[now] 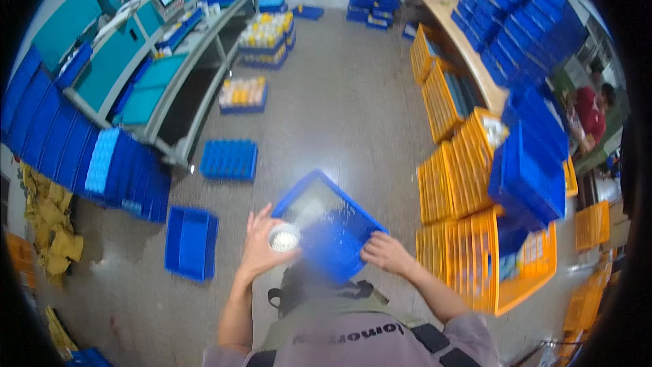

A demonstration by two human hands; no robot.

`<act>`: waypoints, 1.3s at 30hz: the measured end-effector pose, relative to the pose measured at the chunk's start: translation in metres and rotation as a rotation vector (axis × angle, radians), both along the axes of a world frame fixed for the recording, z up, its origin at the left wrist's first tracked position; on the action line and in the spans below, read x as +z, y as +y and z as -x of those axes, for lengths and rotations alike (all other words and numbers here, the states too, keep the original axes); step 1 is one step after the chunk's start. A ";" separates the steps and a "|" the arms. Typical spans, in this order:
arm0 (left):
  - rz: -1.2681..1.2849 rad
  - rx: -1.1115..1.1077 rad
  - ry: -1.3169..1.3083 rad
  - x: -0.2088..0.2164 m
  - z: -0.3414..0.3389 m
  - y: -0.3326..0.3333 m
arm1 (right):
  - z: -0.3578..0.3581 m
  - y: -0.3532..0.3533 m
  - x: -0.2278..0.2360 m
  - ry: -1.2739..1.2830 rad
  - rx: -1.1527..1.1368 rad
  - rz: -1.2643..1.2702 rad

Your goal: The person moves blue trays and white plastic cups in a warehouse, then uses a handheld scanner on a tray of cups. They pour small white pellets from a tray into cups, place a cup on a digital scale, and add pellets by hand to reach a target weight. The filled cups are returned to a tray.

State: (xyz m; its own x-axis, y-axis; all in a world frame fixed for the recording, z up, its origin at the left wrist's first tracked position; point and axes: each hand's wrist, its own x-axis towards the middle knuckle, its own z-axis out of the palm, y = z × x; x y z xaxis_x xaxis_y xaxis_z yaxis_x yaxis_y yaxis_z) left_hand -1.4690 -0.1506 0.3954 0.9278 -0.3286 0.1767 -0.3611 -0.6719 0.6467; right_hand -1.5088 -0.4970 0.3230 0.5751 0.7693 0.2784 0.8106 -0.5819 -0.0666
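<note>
My left hand (257,250) is wrapped round a small white cup (274,230) filled with small white pellets (284,240). A blue plastic bin (356,206) sits tilted in front of my body, and the cup is above its left side. Closed on the bin's right rim is my right hand (386,253). Inside the bin lies a pale heap of what look like the same white pellets (314,205), with some scattered over the blue bottom. A blur in front of my chest hides the bin's near left part.
On the floor at left stand a blue bin (191,243) and a blue compartment tray (229,160). Farther off are trays of yellow-and-white items (265,30). Orange crates (468,258) and stacked blue bins (530,163) line the right. A person (589,117) is at far right.
</note>
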 end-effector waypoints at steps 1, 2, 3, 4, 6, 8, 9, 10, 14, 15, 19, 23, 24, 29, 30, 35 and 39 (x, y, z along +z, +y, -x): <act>0.052 0.003 0.059 0.003 -0.043 -0.008 | -0.037 -0.002 0.009 -0.036 -0.003 -0.032; 0.065 -0.006 0.103 0.008 -0.085 -0.012 | -0.069 -0.003 0.018 -0.056 -0.008 -0.067; 0.081 -0.017 0.144 0.013 -0.131 -0.019 | -0.104 -0.006 0.028 -0.020 -0.008 -0.065; 0.094 -0.031 0.184 0.018 -0.175 -0.027 | -0.138 -0.012 0.038 0.016 -0.045 -0.025; 0.143 -0.064 0.275 0.024 -0.271 -0.042 | -0.212 -0.028 0.048 0.036 -0.096 -0.038; 0.245 -0.105 0.334 0.021 -0.365 -0.060 | -0.289 -0.047 0.049 -0.002 -0.146 -0.016; 0.201 -0.150 0.331 0.017 -0.411 -0.067 | -0.330 -0.057 0.047 -0.031 -0.169 -0.032; 0.202 -0.153 0.330 0.012 -0.459 -0.075 | -0.374 -0.067 0.043 -0.036 -0.194 -0.039; 0.249 -0.086 0.385 0.003 -0.627 -0.103 | -0.555 -0.109 0.045 -0.058 -0.197 -0.049; 0.268 -0.054 0.404 0.007 -0.659 -0.104 | -0.600 -0.118 0.052 -0.026 -0.161 -0.038; 0.410 0.124 0.489 0.028 -0.778 -0.103 | -0.774 -0.132 0.079 -0.048 -0.008 -0.016; 0.673 0.278 0.549 0.015 -0.907 -0.102 | -0.942 -0.130 0.076 0.088 0.290 0.096; 0.666 0.304 0.564 0.009 -0.940 -0.102 | -0.983 -0.127 0.072 0.121 0.312 0.091; 0.480 0.321 0.551 -0.004 -1.126 -0.126 | -1.176 -0.117 0.076 0.396 0.384 0.119; 0.490 0.317 0.569 0.000 -1.161 -0.129 | -1.209 -0.121 0.083 0.460 0.363 0.179; 0.337 0.295 0.400 0.029 -1.337 -0.139 | -1.388 -0.134 0.088 0.592 0.346 0.093; 0.279 0.390 0.415 0.024 -1.472 -0.154 | -1.560 -0.133 0.066 0.914 0.295 0.236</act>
State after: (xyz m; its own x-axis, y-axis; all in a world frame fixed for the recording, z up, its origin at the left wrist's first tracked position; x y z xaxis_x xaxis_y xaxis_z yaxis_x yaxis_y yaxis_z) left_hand 0.0028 -0.3048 0.4191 0.9797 0.0538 -0.1930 0.1943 -0.4894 0.8501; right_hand 0.0516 -0.6299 0.3894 0.2686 0.8951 -0.3560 0.6197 -0.4435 -0.6475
